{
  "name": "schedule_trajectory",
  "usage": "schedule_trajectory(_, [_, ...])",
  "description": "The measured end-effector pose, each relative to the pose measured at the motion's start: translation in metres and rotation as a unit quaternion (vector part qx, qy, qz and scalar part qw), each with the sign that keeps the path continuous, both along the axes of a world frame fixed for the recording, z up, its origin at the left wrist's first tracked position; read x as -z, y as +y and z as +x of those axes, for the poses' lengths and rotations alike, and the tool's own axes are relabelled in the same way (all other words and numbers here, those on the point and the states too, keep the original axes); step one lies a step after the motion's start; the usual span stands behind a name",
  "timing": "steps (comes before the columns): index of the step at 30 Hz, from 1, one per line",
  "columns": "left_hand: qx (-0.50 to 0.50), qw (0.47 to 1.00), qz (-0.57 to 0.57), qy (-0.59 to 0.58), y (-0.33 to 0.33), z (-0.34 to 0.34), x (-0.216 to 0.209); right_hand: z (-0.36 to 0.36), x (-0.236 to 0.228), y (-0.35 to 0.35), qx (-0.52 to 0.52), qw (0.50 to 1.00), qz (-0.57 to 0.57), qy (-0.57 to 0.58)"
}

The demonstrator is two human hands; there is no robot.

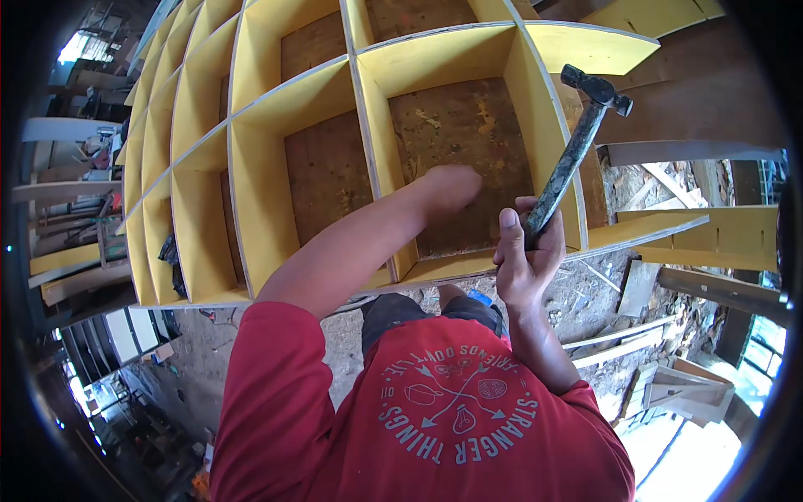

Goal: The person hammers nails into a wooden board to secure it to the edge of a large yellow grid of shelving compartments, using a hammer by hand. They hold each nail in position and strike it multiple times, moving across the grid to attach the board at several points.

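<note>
Hammer [569, 167] in right fingers [553, 238], head [596, 89] jutting beyond, left hand [454, 186] apart

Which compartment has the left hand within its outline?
The near-row compartment immediately left of the hammer: the left hand shows within its outline, while only the left forearm crosses the neighbouring compartment to its left.
</note>
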State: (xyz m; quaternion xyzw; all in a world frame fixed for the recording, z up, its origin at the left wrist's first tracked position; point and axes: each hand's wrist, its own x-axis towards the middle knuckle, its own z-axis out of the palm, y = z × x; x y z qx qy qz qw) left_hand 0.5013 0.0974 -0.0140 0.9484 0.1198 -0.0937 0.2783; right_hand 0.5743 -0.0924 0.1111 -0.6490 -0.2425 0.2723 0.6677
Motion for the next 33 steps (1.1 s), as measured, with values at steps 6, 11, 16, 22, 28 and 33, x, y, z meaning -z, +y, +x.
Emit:
schedule_trajectory(6, [0.048, 0.985, 0.066, 0.155, -0.01, 0.04, -0.012, 0.003, -0.002, -0.001, -0.006, 1.0, 0.017, 0.002])
schedule_trajectory(11, [0.069, 0.977, 0.087, 0.185, -0.024, 0.042, 0.008, -0.003, -0.002, -0.002, -0.02, 0.999, 0.024, 0.022])
schedule_trajectory(16, [0.092, 0.976, 0.101, 0.169, -0.023, 0.037, -0.039, 0.006, 0.013, -0.002, -0.001, 0.999, 0.012, -0.05])
schedule_trajectory(22, [-0.096, 0.99, -0.062, -0.084, -0.025, -0.011, -0.105, 0.006, 0.005, -0.008, -0.07, 0.993, 0.08, 0.052])
schedule_trajectory(28, [-0.292, 0.851, -0.262, -0.349, -0.091, -0.159, -0.155, 0.014, -0.007, -0.05, -0.213, 0.969, 0.101, -0.076])
schedule_trajectory(33, [-0.442, 0.733, -0.354, -0.377, -0.178, -0.252, -0.14, 0.029, -0.044, -0.127, -0.366, 0.894, -0.114, -0.232])
